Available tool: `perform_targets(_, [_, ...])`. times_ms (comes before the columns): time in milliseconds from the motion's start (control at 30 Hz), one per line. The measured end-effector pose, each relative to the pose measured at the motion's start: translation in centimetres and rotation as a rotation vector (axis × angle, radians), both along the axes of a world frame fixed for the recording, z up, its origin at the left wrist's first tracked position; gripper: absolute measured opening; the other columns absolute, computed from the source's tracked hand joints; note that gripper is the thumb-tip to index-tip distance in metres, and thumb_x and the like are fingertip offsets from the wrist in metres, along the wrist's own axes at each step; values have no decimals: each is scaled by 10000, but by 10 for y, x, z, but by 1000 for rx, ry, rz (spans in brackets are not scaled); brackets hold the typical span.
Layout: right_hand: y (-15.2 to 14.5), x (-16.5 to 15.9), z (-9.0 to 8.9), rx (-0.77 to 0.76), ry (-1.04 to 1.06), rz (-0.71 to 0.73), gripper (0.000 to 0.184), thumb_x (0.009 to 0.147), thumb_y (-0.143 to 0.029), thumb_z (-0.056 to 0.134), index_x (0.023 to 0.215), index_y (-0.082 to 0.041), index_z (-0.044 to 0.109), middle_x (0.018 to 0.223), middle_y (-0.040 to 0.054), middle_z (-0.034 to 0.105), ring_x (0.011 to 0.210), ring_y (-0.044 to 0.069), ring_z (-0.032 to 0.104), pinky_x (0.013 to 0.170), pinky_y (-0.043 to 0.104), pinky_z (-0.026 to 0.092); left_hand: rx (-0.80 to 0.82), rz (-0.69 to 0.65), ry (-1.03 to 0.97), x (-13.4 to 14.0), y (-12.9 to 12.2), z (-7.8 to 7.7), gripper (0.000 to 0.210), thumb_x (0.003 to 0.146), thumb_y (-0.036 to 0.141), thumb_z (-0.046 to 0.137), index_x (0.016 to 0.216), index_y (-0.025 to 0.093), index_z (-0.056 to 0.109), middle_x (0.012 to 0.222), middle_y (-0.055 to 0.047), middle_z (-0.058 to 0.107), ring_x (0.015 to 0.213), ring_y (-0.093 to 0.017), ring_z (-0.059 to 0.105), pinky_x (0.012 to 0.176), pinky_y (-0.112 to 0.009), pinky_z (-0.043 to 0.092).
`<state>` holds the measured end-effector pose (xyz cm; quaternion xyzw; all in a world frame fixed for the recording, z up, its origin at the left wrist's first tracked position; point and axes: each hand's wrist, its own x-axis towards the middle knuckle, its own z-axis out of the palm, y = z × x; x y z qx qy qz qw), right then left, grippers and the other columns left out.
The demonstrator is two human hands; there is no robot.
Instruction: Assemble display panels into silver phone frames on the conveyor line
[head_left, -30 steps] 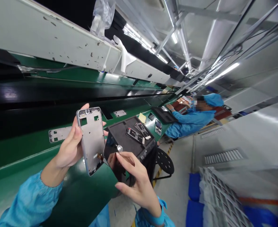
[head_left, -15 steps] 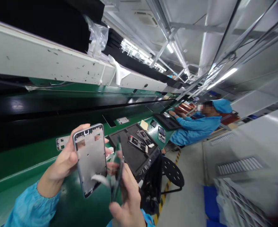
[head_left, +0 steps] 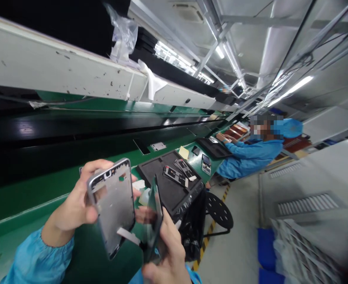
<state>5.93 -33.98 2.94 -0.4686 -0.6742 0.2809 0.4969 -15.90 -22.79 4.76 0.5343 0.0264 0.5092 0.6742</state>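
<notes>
My left hand (head_left: 82, 197) is closed round the edges of a phone frame (head_left: 116, 209), a metal mid-frame with cutouts near its top, held tilted with its inner face towards me. Facing it, a dark glossy phone screen (head_left: 154, 221) stands nearly edge-on in my right hand (head_left: 171, 248), whose fingers wrap its back and lower edge. From the screen's lower end a pale strip (head_left: 128, 236) reaches across in front of the frame's lower part; whether it touches the frame I cannot tell. The glass reflects some fingers.
Beyond my hands lies a black foam tray (head_left: 153, 165) with several phone parts (head_left: 175, 176) on it. Past it are a yellow pad (head_left: 184, 152) and an opened phone (head_left: 206, 163). A co-worker in blue (head_left: 251, 154) sits farther along the green bench. A black stool (head_left: 219, 209) stands right.
The phone frame has turned slightly and tilted more. The screen has shifted a little right and down, and the pale strip now looks straighter. My view has shifted slightly.
</notes>
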Motion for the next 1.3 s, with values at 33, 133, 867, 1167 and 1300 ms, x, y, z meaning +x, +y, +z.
perform_targets(33, [1,-3,4,10,19,16,819,874,-775,697,1571,-365,572,1242,144,704,1115,367,726,961,526,647,21,34,10,2,2,7,595,939,530,776,1436,389,480,1425,-98,650,1155,-365,757,938,-532,642])
perform_targets(133, [9,-7,5,13,88,62,785,927,-712,691,1606,-356,521,1288,131,679,1114,304,730,951,450,659,114,143,26,8,10,19,522,964,392,788,1420,328,544,1333,-80,698,1126,-267,774,952,-400,651])
perform_targets(867, [58,-36,-24,17,184,81,857,919,-739,688,1627,-294,497,1286,139,575,1071,243,673,929,410,644,48,423,127,18,22,26,508,734,256,954,1191,135,769,939,-74,783,368,-36,536,433,-193,562])
perform_targets(1167, [87,-34,-30,210,-43,-5,931,879,-825,658,1595,-243,536,1506,189,467,1281,319,571,1029,469,582,-448,458,173,39,18,13,832,769,829,742,1382,271,670,1177,-122,819,943,-323,823,738,-370,704])
perform_targets(1300, [85,-20,-4,-29,314,-90,931,902,-951,387,1298,-167,695,1021,111,675,833,193,668,684,317,594,-536,284,346,49,11,14,919,672,951,684,1214,211,742,984,-119,839,816,-353,812,736,-419,698])
